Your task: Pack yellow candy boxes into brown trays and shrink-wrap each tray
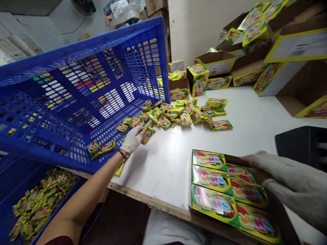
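Observation:
My left hand (131,139), in a white glove, reaches to the mouth of a tipped blue plastic crate (76,92). Its fingers curl on a small yellow-green candy packet (147,134). Several more of these packets (176,114) lie spilled in a heap from the crate onto the white table (255,112). My right hand (293,183), gloved and blurred, lies with fingers stretched out over the far edge of an open brown display box (230,190). The box's flaps carry "TWINS" fruit labels, and it sits at the table's near edge.
Another blue crate (38,200), low at the left, holds several loose packets. Stacked yellow-and-brown cartons (268,51) and small open boxes (198,80) line the table's back and right. A dark tray (301,144) sits at the right. The wooden table edge (153,202) runs close in front.

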Tool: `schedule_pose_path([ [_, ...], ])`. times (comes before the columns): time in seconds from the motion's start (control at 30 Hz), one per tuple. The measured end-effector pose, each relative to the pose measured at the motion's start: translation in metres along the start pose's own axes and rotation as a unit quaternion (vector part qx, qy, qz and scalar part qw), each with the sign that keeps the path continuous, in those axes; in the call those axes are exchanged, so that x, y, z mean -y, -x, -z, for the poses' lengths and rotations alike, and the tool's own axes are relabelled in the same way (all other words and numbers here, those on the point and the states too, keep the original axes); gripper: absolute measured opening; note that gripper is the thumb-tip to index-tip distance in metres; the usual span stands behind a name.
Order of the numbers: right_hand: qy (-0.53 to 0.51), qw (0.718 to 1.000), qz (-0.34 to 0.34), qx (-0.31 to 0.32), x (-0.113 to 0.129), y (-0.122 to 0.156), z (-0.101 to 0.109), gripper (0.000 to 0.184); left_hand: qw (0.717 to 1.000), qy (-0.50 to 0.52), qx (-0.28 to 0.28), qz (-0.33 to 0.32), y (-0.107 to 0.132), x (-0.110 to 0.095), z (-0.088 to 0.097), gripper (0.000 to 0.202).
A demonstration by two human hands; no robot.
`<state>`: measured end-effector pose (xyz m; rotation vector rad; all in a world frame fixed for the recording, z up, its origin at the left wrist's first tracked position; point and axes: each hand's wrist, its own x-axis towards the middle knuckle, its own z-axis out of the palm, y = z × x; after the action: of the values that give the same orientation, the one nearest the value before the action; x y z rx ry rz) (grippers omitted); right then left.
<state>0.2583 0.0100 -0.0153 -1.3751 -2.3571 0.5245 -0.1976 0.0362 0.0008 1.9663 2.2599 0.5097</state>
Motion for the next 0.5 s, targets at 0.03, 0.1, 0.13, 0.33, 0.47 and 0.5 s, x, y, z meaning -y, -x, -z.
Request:
schedule_pose_path([
  [0.03,-0.023,0.999,-0.008,-0.02,0.025,-0.007,0.007,0.037,0.998,0.038,0.007,-0.041,0.005,-0.023,-0.001,0.028],
  [0.1,-0.07,0.997,0.015,-0.014,0.07,-0.021,0.013,0.041,0.978,0.139,0.027,-0.151,0.02,-0.073,-0.002,0.027],
  [0.13,-0.088,0.995,0.027,-0.048,0.087,-0.027,0.014,0.041,0.957,0.191,0.046,-0.211,0.028,-0.097,-0.003,0.026],
  [0.33,-0.078,0.993,-0.055,-0.065,0.089,-0.017,0.036,0.029,0.899,0.296,0.036,-0.321,0.057,-0.168,-0.021,0.033],
  [0.47,0.027,0.977,-0.208,-0.03,0.049,0.005,0.051,0.018,0.917,0.296,0.021,-0.265,0.05,-0.146,-0.044,0.04],
  [0.5,0.037,0.972,-0.233,-0.016,0.041,0.006,0.048,0.016,0.924,0.294,0.029,-0.244,0.048,-0.139,-0.048,0.04],
])
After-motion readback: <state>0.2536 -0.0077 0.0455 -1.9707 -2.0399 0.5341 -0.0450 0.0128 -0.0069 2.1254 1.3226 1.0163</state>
